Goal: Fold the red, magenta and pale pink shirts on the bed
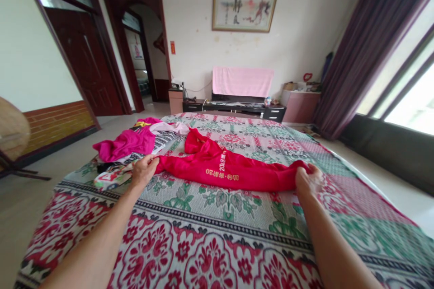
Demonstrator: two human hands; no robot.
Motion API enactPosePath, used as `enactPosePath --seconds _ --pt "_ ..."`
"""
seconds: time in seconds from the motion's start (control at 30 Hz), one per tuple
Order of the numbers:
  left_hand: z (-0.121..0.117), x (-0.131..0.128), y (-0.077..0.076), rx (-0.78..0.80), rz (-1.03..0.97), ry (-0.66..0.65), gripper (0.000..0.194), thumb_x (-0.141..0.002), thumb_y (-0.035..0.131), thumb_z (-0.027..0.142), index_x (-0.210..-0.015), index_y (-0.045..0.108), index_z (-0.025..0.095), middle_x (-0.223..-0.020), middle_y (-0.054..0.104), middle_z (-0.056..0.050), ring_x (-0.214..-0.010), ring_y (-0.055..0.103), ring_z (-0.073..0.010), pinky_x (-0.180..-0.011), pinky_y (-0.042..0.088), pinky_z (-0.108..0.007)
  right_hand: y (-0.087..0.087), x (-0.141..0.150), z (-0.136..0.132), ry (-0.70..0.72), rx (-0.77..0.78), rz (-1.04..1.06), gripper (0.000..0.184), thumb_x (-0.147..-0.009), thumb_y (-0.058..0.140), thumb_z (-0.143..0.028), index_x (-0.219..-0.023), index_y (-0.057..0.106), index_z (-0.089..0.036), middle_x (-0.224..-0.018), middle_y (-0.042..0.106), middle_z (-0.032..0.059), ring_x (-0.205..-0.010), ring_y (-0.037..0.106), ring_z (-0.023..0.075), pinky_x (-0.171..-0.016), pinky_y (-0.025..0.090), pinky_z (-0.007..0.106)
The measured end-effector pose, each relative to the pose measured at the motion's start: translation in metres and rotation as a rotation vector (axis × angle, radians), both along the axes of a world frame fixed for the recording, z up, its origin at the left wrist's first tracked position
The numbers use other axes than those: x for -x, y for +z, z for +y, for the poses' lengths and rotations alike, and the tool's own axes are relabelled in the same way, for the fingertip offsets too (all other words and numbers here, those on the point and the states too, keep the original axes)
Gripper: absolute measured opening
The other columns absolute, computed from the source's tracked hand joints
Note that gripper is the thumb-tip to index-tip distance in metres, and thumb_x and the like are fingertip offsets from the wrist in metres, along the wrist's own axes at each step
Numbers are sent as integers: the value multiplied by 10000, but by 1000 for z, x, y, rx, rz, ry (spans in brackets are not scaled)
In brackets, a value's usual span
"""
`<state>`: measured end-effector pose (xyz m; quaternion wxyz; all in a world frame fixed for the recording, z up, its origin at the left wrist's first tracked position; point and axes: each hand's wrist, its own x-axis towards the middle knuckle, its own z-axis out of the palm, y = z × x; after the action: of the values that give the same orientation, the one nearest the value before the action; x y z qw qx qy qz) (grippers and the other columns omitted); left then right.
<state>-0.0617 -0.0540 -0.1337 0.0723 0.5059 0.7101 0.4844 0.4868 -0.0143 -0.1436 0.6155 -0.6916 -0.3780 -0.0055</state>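
A red garment (pixel 257 174) with white and gold lettering stretches sideways across the patterned cloth (pixel 217 221); I cannot tell its exact kind. Its left end is pinched by my left hand (pixel 143 171), closed, with the fingertips on the fabric. At the opposite end, my right hand (pixel 309 179) is closed around the fabric, its fingers partly blurred. Part of the garment lies bunched at the back, left of the lettering. Just beyond my left hand is a heap of clothes with a magenta garment (pixel 127 144) on top and a floral-patterned cloth (pixel 111 178) at its near edge.
A pale pink garment (pixel 171 127) lies at the back of the heap. Behind the cloth-covered surface stands a low black cabinet (pixel 275 113) with a pink cover (pixel 242 81) above it. A dark curtain (pixel 359 49) hangs at the right. A round wooden object (pixel 11 128) stands far left.
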Motion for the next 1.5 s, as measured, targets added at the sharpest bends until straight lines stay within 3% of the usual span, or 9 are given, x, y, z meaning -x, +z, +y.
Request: enactPosePath --seconds 0.1,0.37,0.5,0.63,0.8,0.9,1.07,1.23,1.5 --pt "-1 -8 2 12 90 -63 420 -714 483 512 -848 703 180 -789 725 -56 -799 655 -226 -704 474 -273 10 25 -7 -4 -46 -246 354 -696 506 -259 -1016 600 -141 -1001 592 126 -1021 539 288 -942 428 486" --pt "-2 -8 0 22 215 -52 414 -763 440 499 -835 706 190 -809 733 -74 -810 657 -228 -729 455 -270 23 134 -49 1070 -21 -747 151 -862 546 -279 -950 633 -192 -963 672 73 -906 626 193 -840 498 330" --pt "-4 -19 10 72 153 -133 414 -771 448 533 -798 689 197 -767 710 -47 -781 633 -214 -697 445 -261 22 173 -67 1160 -55 -779 299 -838 604 -276 -1123 594 -183 -1112 646 115 -1048 608 235 -918 487 385" --pt "-11 -56 26 194 85 -518 370 -778 508 523 -740 658 188 -673 627 6 -673 553 -161 -628 406 -241 14 200 -68 1204 -41 -670 532 -822 612 -248 -1320 440 -170 -1159 634 142 -1086 606 241 -910 498 393" --pt "-28 -93 45 336 -127 -973 281 -777 602 432 -748 643 156 -632 538 26 -581 420 -100 -551 322 -221 12 232 -66 1220 76 -600 712 -769 661 -277 -1396 341 -165 -1046 661 113 -876 643 212 -750 510 331" --pt "-36 -97 53 388 -262 -1070 280 -761 647 426 -775 663 147 -648 556 19 -584 431 -93 -557 335 -216 16 250 -70 1197 164 -528 517 -773 659 -336 -1235 503 -163 -788 648 25 -648 582 152 -587 424 244" --pt "-33 -88 46 290 -345 -920 338 -779 603 480 -833 687 158 -760 665 -23 -676 556 -138 -619 420 -239 20 255 -72 1227 220 -463 194 -818 558 -271 -657 513 -173 -540 448 -48 -502 387 74 -484 232 206" --pt "-13 -75 18 118 -55 -547 326 -739 586 470 -785 711 172 -757 708 -41 -728 611 -186 -672 456 -280 23 238 -71 1303 174 -476 173 -807 524 -182 -640 480 -175 -553 419 -56 -528 380 72 -504 234 198" --pt "-9 -66 4 215 -265 -488 427 -726 592 553 -864 694 162 -805 714 -53 -762 655 -202 -626 496 -276 20 251 -88 1342 60 -813 105 -788 572 -167 -699 524 -193 -667 541 -12 -627 482 111 -585 312 209"
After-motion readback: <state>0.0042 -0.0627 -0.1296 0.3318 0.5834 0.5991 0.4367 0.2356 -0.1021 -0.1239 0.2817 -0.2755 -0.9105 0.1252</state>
